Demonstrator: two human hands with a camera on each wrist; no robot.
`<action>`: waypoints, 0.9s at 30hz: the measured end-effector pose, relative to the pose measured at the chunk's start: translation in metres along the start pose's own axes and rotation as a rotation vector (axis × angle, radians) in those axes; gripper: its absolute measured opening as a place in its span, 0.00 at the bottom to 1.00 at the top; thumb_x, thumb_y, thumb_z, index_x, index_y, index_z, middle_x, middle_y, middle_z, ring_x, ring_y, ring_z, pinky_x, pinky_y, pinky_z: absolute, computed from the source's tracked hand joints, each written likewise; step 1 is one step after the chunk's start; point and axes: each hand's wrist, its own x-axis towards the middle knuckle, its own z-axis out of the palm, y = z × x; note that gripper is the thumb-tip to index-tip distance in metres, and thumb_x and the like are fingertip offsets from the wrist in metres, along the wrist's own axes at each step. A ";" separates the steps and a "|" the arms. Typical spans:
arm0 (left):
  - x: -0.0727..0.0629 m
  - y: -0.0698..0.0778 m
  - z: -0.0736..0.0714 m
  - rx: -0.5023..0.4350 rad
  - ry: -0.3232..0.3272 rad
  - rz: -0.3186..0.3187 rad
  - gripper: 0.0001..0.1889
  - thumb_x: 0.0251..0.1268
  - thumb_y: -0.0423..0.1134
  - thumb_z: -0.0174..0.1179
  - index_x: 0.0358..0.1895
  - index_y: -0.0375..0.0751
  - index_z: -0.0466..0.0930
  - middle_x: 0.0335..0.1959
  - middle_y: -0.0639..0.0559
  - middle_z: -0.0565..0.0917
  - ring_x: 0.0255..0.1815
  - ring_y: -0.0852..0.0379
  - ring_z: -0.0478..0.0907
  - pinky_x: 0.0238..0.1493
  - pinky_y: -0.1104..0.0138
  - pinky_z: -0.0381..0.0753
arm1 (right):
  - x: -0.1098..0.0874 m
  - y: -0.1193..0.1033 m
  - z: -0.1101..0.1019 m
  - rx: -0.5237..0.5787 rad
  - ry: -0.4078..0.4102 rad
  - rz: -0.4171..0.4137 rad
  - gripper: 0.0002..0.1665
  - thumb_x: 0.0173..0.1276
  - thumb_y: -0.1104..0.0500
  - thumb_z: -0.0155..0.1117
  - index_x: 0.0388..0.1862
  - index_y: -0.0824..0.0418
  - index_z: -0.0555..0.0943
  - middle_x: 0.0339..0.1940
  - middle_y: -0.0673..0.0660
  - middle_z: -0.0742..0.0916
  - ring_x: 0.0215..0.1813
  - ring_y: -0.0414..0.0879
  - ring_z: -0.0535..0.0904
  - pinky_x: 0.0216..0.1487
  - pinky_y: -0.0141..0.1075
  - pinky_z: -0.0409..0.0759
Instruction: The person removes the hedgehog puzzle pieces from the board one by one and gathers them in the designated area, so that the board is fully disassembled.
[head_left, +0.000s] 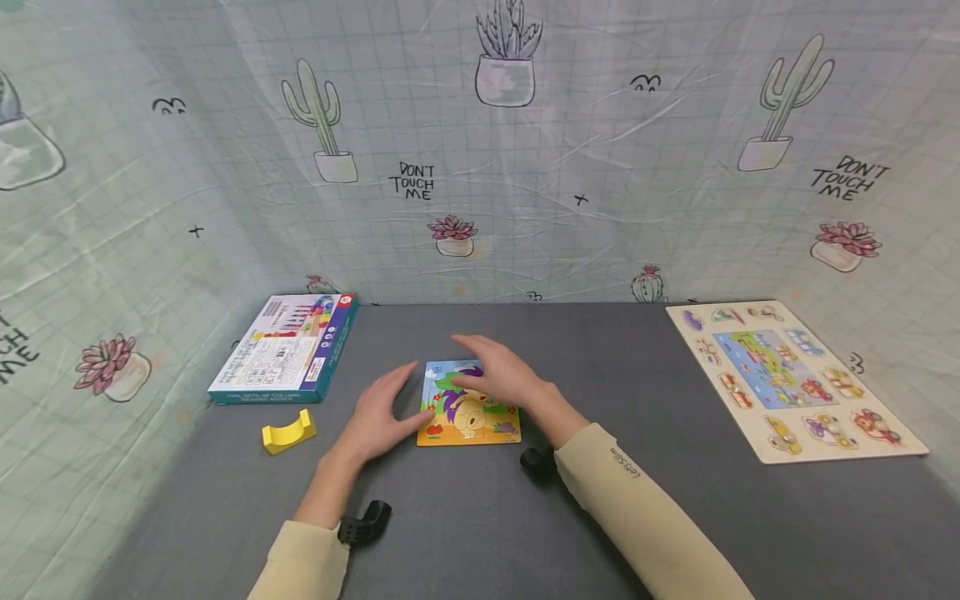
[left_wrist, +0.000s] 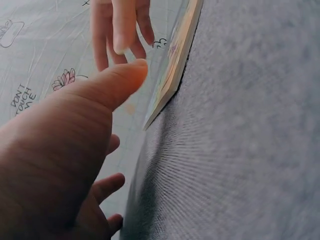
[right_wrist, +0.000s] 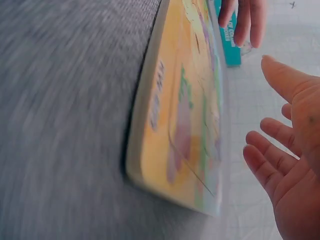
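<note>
A small square jigsaw puzzle board (head_left: 468, 421) with a colourful cartoon picture lies flat on the dark grey table. Cut lines between its pieces show in the right wrist view, where the board (right_wrist: 187, 125) stands out close up. My left hand (head_left: 378, 421) is at the board's left edge, thumb and fingers spread, the thumb tip overlapping the edge. Over the upper right part of the board hovers my right hand (head_left: 506, 375), its fingers stretched to the left. Neither palm holds anything. In the left wrist view, the right hand's fingers (left_wrist: 122, 30) hang above the board.
A teal-edged box (head_left: 281, 354) lies at the back left, with a yellow curved block (head_left: 289, 432) in front of it. At the right lies a large wooden puzzle board (head_left: 750, 425) with several picture pieces. A cactus-print curtain (head_left: 555, 167) closes off the back and sides.
</note>
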 end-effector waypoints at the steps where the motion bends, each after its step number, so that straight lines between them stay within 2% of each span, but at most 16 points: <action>1: 0.000 -0.001 0.001 -0.001 -0.003 0.002 0.45 0.63 0.57 0.67 0.79 0.42 0.60 0.76 0.38 0.64 0.76 0.35 0.57 0.71 0.36 0.52 | 0.002 0.001 0.002 0.007 -0.004 0.004 0.43 0.70 0.47 0.69 0.79 0.57 0.64 0.75 0.57 0.71 0.71 0.54 0.71 0.67 0.50 0.71; 5: -0.001 -0.003 0.003 0.006 0.002 0.019 0.44 0.62 0.57 0.68 0.77 0.40 0.63 0.74 0.38 0.67 0.75 0.35 0.60 0.70 0.35 0.51 | 0.011 0.002 0.010 0.027 -0.023 0.026 0.43 0.70 0.47 0.70 0.78 0.58 0.65 0.71 0.58 0.74 0.64 0.53 0.77 0.61 0.46 0.76; 9: -0.002 -0.004 0.005 0.013 0.001 0.022 0.43 0.61 0.58 0.69 0.75 0.41 0.66 0.73 0.39 0.69 0.75 0.35 0.59 0.70 0.34 0.48 | 0.016 -0.001 0.017 0.011 -0.049 0.052 0.41 0.70 0.48 0.70 0.77 0.60 0.67 0.68 0.58 0.76 0.61 0.51 0.77 0.61 0.45 0.76; 17: -0.004 -0.005 0.007 0.005 0.003 0.035 0.40 0.61 0.57 0.70 0.73 0.44 0.70 0.72 0.41 0.71 0.76 0.33 0.56 0.70 0.33 0.43 | 0.023 -0.009 0.022 -0.067 -0.116 0.124 0.42 0.68 0.42 0.70 0.75 0.59 0.70 0.72 0.59 0.72 0.71 0.55 0.67 0.69 0.49 0.68; 22: -0.004 -0.007 0.007 0.006 -0.020 0.039 0.37 0.63 0.57 0.68 0.72 0.45 0.73 0.72 0.45 0.72 0.77 0.33 0.53 0.70 0.33 0.41 | 0.024 -0.012 0.023 -0.103 -0.151 0.152 0.40 0.67 0.41 0.71 0.72 0.58 0.73 0.71 0.60 0.70 0.71 0.57 0.65 0.68 0.50 0.68; 27: -0.004 -0.008 0.007 0.010 -0.037 0.048 0.35 0.64 0.57 0.68 0.71 0.45 0.74 0.72 0.47 0.72 0.77 0.33 0.52 0.70 0.33 0.40 | 0.025 -0.016 0.024 -0.116 -0.151 0.196 0.37 0.67 0.41 0.71 0.70 0.57 0.75 0.71 0.59 0.70 0.71 0.57 0.64 0.67 0.51 0.69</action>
